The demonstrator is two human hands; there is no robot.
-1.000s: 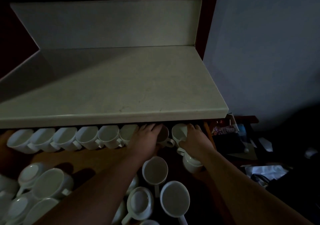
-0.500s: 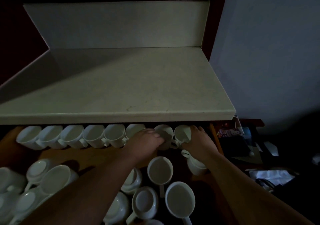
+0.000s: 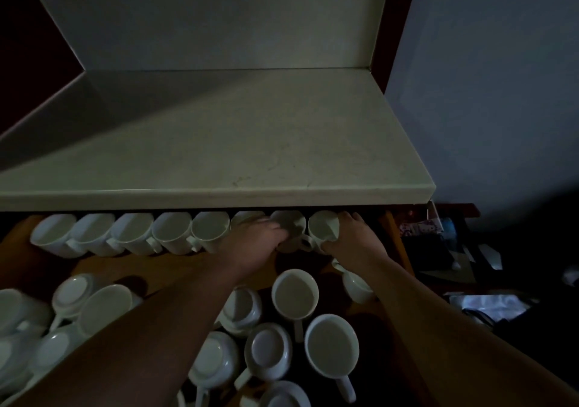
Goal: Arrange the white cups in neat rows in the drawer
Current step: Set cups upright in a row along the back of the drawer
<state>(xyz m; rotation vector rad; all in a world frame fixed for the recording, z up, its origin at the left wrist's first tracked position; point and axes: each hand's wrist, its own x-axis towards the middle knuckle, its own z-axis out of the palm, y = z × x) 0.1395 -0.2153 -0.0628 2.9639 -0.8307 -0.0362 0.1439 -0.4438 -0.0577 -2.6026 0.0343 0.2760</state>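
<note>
A wooden drawer point(image 3: 103, 267) is pulled out under a pale countertop. Along its back runs a row of white cups point(image 3: 131, 234) lying on their sides, mouths toward me. My left hand point(image 3: 255, 242) grips one cup point(image 3: 289, 223) near the row's right end. My right hand point(image 3: 354, 240) holds the last cup point(image 3: 324, 229) on the right, fingers curled over its far side. Several loose cups point(image 3: 294, 293) lie unordered in the front of the drawer, some upright, some upside down.
The countertop point(image 3: 219, 162) overhangs the back row and hides the cups' far parts. The drawer's right wall point(image 3: 394, 237) stands close to my right hand. Beyond it, dark clutter point(image 3: 438, 243) sits on a lower surface. A pale wall rises at the right.
My left hand has slid right and closed round the cup beside the last one. The right hand stays on the end cup.
</note>
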